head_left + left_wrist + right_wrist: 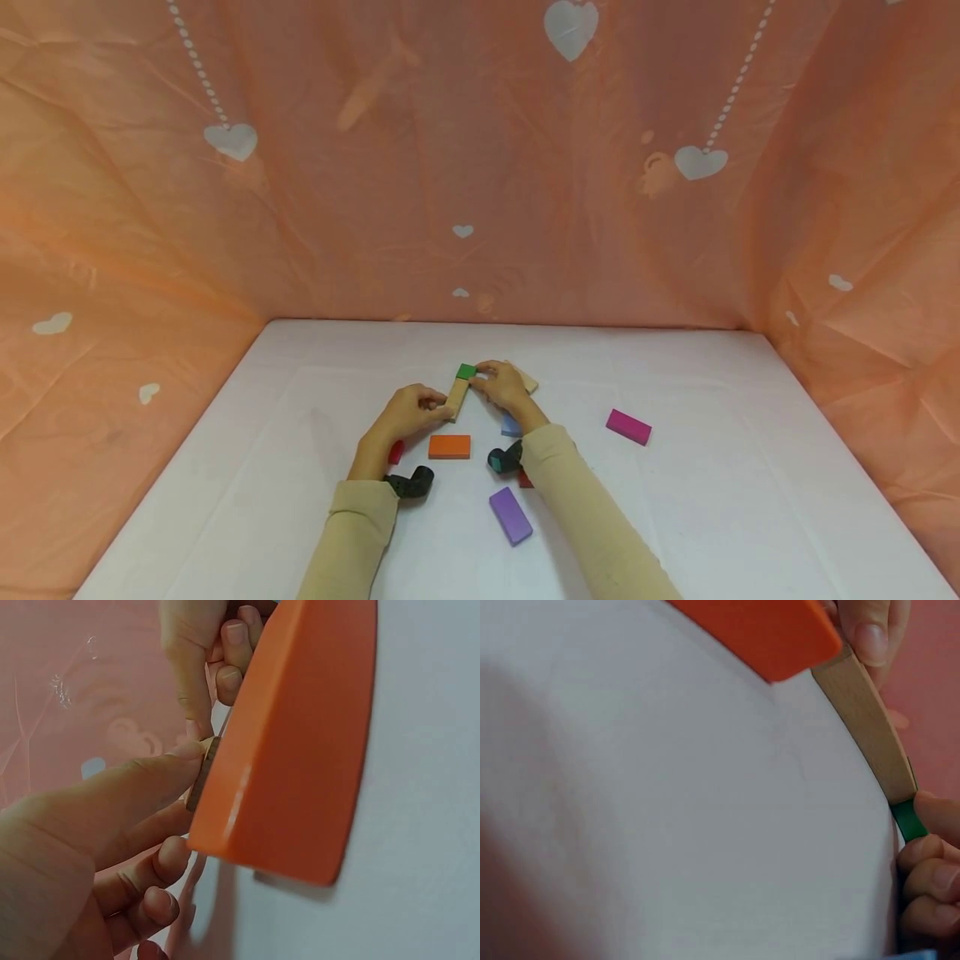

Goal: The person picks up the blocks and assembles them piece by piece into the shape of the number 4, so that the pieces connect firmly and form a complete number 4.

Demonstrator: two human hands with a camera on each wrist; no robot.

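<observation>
A natural wooden block (457, 400) lies lengthwise on the white table, a green block (467, 372) set against its far end. My left hand (408, 410) pinches the near end of the wooden block between thumb and fingers; in the left wrist view the thumb (161, 772) presses on that end. From the right, my right hand (504, 389) holds the green block with thumb and index finger. The right wrist view has the wooden block (870, 724) meeting the green block (909, 820) beside the right fingertips. Part of the green block is hidden by those fingers.
An orange block (449, 447) lies just nearer than the hands. Around the arms are a purple block (511, 517), a magenta block (628, 427), and partly covered red (396, 452), blue (511, 426) and dark red (525, 479) blocks. Another wooden block (528, 382) lies behind the right hand.
</observation>
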